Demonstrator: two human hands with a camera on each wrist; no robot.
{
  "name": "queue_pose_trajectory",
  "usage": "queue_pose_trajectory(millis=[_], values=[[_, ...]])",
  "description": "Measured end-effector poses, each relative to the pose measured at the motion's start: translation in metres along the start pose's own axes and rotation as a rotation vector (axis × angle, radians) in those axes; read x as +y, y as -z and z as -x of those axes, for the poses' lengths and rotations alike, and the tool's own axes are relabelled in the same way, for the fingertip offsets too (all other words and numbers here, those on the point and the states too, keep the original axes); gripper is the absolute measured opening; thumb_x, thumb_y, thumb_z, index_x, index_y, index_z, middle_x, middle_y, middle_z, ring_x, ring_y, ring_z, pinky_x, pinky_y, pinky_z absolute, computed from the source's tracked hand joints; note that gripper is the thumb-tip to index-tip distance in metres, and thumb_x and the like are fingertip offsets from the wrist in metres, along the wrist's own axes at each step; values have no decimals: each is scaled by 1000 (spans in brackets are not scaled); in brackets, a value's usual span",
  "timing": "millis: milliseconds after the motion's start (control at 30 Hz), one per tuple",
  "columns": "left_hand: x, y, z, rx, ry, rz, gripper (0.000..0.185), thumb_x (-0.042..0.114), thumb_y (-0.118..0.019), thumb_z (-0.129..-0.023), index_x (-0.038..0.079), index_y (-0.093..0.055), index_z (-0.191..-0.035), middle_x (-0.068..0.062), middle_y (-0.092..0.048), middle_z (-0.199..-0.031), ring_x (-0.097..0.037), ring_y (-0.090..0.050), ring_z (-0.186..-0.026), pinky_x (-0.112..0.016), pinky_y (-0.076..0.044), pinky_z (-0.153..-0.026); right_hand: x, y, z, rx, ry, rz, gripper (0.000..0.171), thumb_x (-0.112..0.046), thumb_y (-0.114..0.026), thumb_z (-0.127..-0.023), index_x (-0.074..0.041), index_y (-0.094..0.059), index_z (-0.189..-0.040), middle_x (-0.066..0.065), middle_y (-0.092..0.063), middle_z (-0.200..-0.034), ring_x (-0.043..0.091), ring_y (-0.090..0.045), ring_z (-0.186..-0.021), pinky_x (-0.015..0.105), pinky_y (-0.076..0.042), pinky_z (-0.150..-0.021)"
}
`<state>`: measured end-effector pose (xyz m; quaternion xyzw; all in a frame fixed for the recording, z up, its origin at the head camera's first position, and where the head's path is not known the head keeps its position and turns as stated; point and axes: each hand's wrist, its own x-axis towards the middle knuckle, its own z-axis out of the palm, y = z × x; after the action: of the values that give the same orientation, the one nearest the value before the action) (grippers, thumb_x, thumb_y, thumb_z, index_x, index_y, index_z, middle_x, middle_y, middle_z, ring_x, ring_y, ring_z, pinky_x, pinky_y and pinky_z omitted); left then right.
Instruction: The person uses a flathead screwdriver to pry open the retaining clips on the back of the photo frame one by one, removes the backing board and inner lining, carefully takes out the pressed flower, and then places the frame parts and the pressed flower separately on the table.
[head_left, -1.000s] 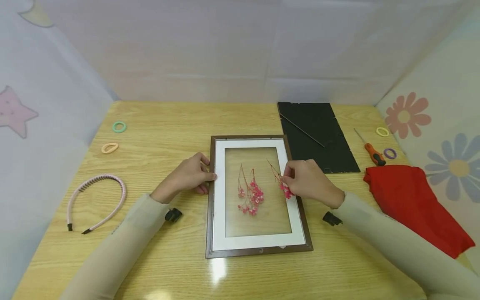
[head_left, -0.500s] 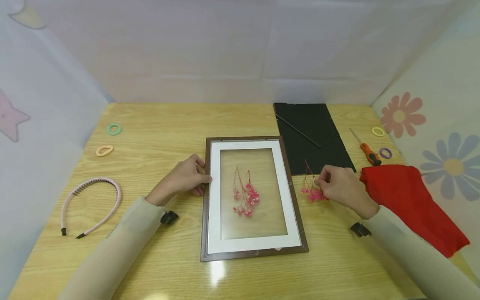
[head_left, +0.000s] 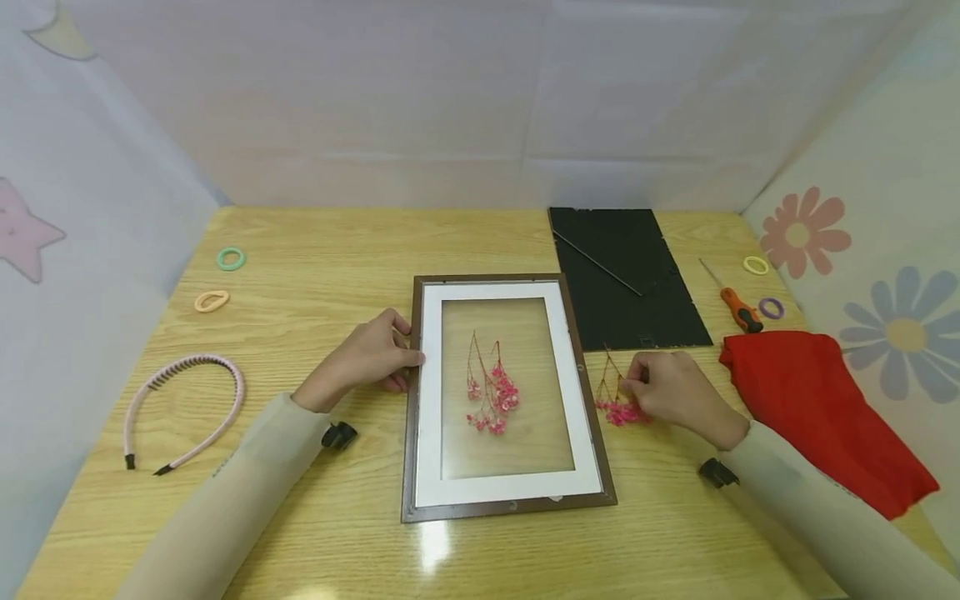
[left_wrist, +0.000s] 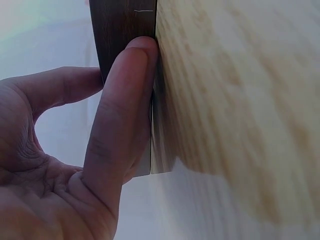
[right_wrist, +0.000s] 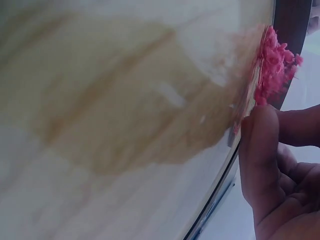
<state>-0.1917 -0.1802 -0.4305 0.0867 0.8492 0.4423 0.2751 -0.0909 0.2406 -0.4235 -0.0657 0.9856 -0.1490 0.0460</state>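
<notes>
A brown picture frame (head_left: 513, 506) with a white mat and a clear window lies flat on the table. Within the window rests a sprig of small pink flowers (head_left: 495, 396), stems pointing away from me. My left hand (head_left: 369, 354) holds the frame's left edge, thumb on the rim and fingers along its side; the left wrist view shows a finger (left_wrist: 120, 105) against the dark side. To the right of the frame, my right hand (head_left: 678, 392) pinches a second pink flower sprig (head_left: 617, 412) close over the table. In the right wrist view its blossoms (right_wrist: 275, 62) show beyond the fingertips.
A black backing board (head_left: 618, 283) with a thin strut lies behind right. An orange-handled screwdriver (head_left: 741, 310), yellow (head_left: 756, 265) and purple hair ties (head_left: 771, 308), and red cloth (head_left: 817, 408) are right. Left are a pink headband (head_left: 238, 387) and green (head_left: 230, 258) and peach hair ties (head_left: 212, 302).
My right hand has carried the second sprig from over the frame's right side to the table at its right, then slightly toward me. The left hand stays on the frame's edge.
</notes>
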Motion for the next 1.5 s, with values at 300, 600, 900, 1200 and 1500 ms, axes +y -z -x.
queue_pose_trajectory(millis=[300,600,900,1200,1500], values=[[-1,0,-1,2,-3,3,56,19,-70,-93,-4,-40,-133,-22,-64,-112,-21,-73,-65,-37,-66,-62,3,2,-4,-12,44,46,21,-21,-79,-87,-19,-67,-70,-10,-54,-56,8,-43,-51,22,-30,-47],[-1,0,-1,0,-1,6,57,20,-71,-93,-4,-40,-134,-22,-63,-114,-21,-73,-65,-37,-66,-62,1,10,-5,-33,48,-13,13,-18,-78,-88,-15,-73,-76,-9,-61,-60,8,-47,-52,20,-34,-45],[-2,1,-2,1,3,8,57,21,-71,-93,-3,-39,-134,-22,-63,-113,-22,-73,-65,-37,-66,-62,-16,20,-20,59,42,-122,7,-17,-76,-90,-11,-77,-86,-1,-70,-68,12,-54,-59,22,-44,-48],[-2,0,0,2,9,13,55,19,-70,-93,-3,-40,-133,-22,-63,-113,-23,-73,-64,-38,-66,-62,-54,13,-44,31,19,-295,9,-22,-73,-93,-14,-75,-89,3,-71,-73,11,-63,-57,26,-49,-48],[-2,1,0,0,-2,-5,55,21,-70,-93,-3,-40,-133,-21,-63,-111,-22,-73,-65,-37,-66,-61,-112,-9,-71,-158,95,-231,16,-28,-74,-92,-18,-72,-79,-6,-60,-59,8,-49,-51,21,-36,-46]])
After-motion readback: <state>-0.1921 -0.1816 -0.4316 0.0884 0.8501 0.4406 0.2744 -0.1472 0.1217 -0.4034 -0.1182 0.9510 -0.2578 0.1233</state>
